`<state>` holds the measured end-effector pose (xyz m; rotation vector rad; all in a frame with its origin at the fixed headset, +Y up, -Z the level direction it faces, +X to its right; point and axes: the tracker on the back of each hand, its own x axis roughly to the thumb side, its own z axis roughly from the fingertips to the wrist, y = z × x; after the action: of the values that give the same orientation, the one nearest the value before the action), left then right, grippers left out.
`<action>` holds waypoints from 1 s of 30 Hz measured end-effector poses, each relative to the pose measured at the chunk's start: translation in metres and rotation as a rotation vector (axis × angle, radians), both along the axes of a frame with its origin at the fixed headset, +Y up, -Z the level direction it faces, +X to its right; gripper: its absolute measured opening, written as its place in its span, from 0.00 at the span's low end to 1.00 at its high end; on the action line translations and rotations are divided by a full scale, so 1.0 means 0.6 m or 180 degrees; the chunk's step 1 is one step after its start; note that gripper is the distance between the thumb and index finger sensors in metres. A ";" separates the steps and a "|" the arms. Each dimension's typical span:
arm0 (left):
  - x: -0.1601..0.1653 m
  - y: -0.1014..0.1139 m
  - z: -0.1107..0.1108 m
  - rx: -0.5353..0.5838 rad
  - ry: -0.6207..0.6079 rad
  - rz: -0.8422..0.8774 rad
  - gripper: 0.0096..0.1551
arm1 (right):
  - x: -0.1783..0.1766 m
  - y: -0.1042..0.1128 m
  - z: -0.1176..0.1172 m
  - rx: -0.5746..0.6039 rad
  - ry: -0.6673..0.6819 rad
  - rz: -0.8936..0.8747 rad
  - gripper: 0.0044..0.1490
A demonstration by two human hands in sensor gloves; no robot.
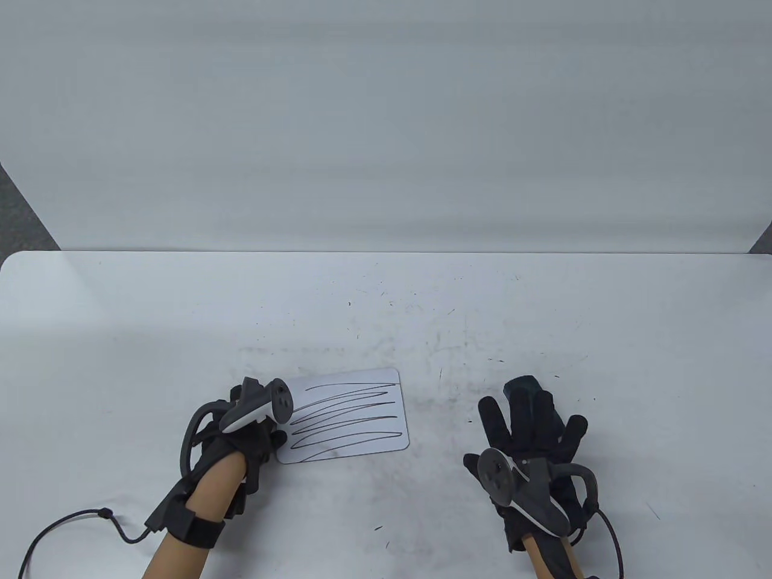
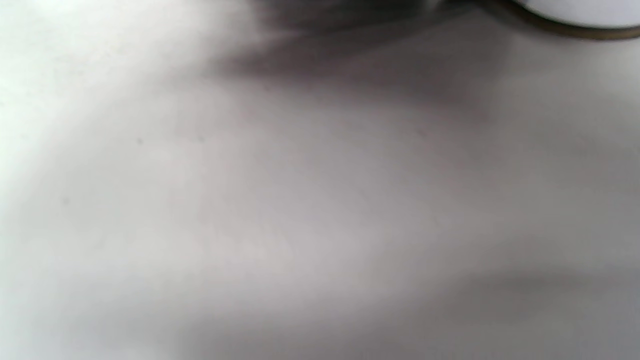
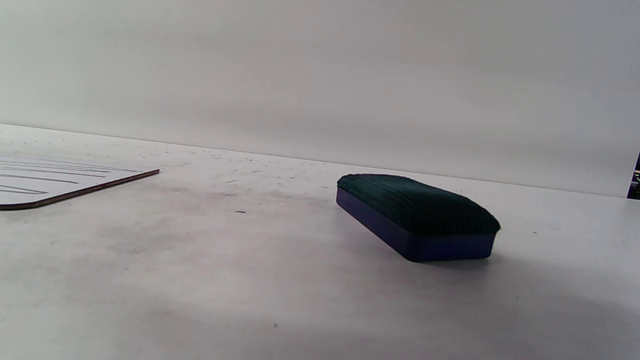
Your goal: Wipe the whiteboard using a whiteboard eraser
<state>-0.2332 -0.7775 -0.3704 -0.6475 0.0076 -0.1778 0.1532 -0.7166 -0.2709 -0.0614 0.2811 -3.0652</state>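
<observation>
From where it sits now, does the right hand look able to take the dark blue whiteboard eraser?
Probably yes. The right hand hovers spread over the dark blue whiteboard eraser, which lies alone on the white table, felt side up, with nothing between them.

The whiteboard (image 1: 347, 416) lies flat on the desk (image 1: 386, 301) toward its near edge, left of the middle. The whiteboard eraser (image 3: 417, 216) lies on the desk well apart to its right. The left hand (image 1: 241, 431) rests at the whiteboard's left edge; the right hand (image 1: 531, 440) is over the eraser.
</observation>
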 end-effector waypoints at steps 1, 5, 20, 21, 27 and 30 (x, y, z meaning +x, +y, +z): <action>0.006 0.000 0.009 -0.0004 -0.0050 -0.0003 0.47 | 0.000 0.000 0.000 -0.0008 0.0003 -0.0001 0.54; 0.023 -0.002 0.041 -0.0015 -0.0245 0.0034 0.47 | 0.000 -0.001 0.000 -0.0040 0.0001 0.0008 0.54; 0.051 -0.008 0.112 -0.0059 -0.0675 0.0109 0.49 | 0.072 0.017 -0.070 -0.0113 -0.0574 0.0082 0.56; 0.050 -0.008 0.113 -0.0045 -0.0697 0.0105 0.49 | 0.083 0.016 -0.079 -0.0228 -0.0665 0.0059 0.57; 0.042 -0.014 0.109 -0.0122 -0.0686 0.0283 0.48 | 0.138 -0.039 -0.129 -0.1421 -0.1344 -0.0201 0.66; 0.043 -0.015 0.108 -0.0156 -0.0698 0.0275 0.49 | 0.142 -0.068 -0.136 -0.1781 -0.1404 -0.0267 0.69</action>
<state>-0.2076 -0.7863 -0.3054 -0.6731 -0.2359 -0.1652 0.2383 -0.7574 -0.3524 0.5997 -0.6052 -3.0180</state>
